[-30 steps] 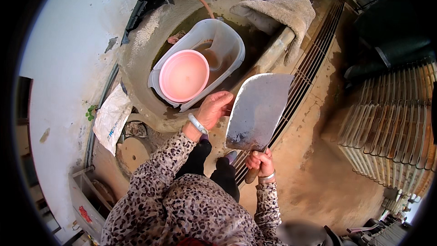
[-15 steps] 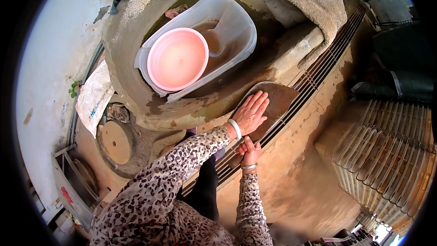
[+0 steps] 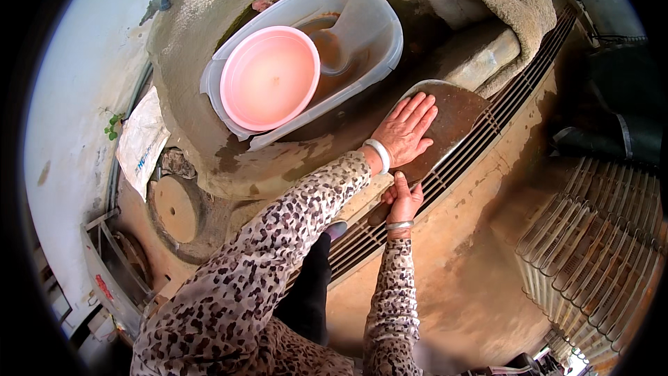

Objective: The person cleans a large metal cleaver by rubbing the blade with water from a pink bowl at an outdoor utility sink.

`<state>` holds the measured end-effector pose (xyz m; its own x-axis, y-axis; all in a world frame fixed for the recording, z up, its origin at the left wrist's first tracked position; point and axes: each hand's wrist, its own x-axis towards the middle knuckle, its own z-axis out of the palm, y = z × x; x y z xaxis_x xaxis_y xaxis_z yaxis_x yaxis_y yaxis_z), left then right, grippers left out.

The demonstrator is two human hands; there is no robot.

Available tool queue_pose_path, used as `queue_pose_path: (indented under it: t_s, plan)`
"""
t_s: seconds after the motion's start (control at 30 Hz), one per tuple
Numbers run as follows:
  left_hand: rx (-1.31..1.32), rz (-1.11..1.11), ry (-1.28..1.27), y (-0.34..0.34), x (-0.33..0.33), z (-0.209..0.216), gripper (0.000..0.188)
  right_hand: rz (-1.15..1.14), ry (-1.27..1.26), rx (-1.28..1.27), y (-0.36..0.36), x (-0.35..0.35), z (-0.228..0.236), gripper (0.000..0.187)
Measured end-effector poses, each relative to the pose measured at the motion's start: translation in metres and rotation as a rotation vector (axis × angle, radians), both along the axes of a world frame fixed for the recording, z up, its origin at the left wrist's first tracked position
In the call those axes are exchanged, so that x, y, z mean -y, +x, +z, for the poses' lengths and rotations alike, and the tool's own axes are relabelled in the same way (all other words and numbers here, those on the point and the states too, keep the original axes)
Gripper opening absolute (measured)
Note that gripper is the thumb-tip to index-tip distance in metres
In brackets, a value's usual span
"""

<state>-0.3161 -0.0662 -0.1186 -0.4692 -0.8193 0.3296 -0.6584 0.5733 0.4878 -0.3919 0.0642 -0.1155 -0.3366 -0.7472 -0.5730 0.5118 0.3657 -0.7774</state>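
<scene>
My right hand [image 3: 403,198] is wrapped round the handle end of a broad, rusty-brown cleaver [image 3: 452,115], whose wide flat blade has a pale, shiny edge. Palm down on the blade lies my left hand [image 3: 406,129], fingers stretched out. The cleaver rests over the stone trough's rim [image 3: 292,167] and beside a metal floor grate [image 3: 487,120]. What lies directly under the blade is hidden. Just beyond it, a pale block [image 3: 487,59] sits on the rim, partly under a thick beige cloth [image 3: 518,0].
Inside the trough stands a translucent tub [image 3: 372,21] with brownish water; a pink basin [image 3: 268,76] of cloudy liquid sits in it. At the right are stacked wire racks [image 3: 591,237] and dark sheeting [image 3: 626,111]. A round stone [image 3: 175,209] and white sack [image 3: 141,139] lie at the left.
Both hands and the cleaver have moved away from me and rightward, closer to the pale block and cloth. The view has shifted slightly. Hold and palm position look the same.
</scene>
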Motion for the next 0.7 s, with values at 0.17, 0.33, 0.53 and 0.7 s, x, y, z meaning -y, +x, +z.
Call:
queue_pose_path:
  t_s: [0.17, 0.33, 0.53, 0.7]
  plan:
    - [-0.025, -0.102, 0.125, 0.01, -0.064, -0.017, 0.081, -0.015, 0.121, 0.0, 0.013, -0.07, -0.008, 0.011]
    - [-0.01, -0.013, 0.075, 0.0, -0.012, -0.001, 0.08, 0.008, 0.048, -0.04, -0.006, -0.015, -0.006, 0.012]
    - [-0.017, -0.082, 0.182, 0.012, -0.061, -0.013, 0.08, -0.059, 0.117, 0.056, 0.016, -0.065, -0.009, 0.012]
    - [-0.001, 0.001, 0.123, 0.007, -0.027, 0.001, 0.076, 0.003, 0.064, -0.029, 0.002, -0.029, -0.003, 0.013]
